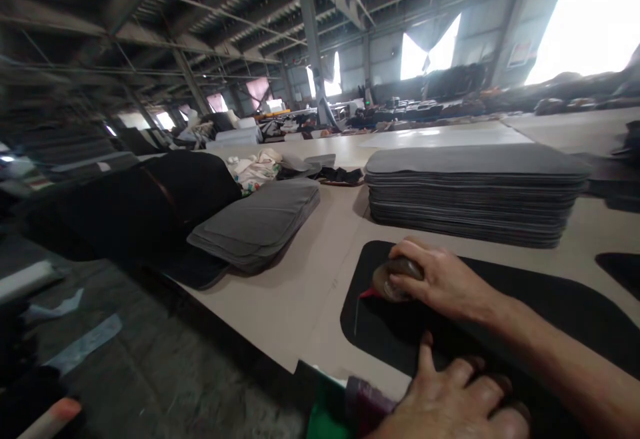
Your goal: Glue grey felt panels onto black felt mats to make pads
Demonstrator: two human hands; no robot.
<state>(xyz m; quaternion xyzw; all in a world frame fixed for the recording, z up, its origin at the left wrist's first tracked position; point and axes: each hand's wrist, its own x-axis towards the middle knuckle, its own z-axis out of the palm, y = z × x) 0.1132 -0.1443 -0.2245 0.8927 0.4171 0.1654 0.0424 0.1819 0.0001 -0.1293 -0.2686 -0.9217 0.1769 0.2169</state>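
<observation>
A worker's right hand (423, 276) presses a brownish, rounded bottle-like tool with a red tip (383, 282) toward a black flat sheet with rounded corners (545, 296) on a pale beige tabletop (310, 279) in a large industrial hall. The right hand's grip is closed around the tool, its fingers wrapped over the body; a thin pale line (356, 316) shows on the sheet beside the red tip, near the sheet's left edge. The left hand (460, 392) rests lower on the same sheet, its fingers spread apart and partly bent. Just beyond the sheet stands a tall, neat stack of grey flat sheets (475, 189); to the left, a lower stack of grey rounded sheets (260, 219) lies near the tabletop's edge, beside a large black bundle (125, 199). White patterned cloth (257, 169) sits crumpled behind that lower stack. At the bottom of the view, a green item (327, 406) shows near the left hand. Bright windows (590, 22) light the far wall beneath steel beams.
</observation>
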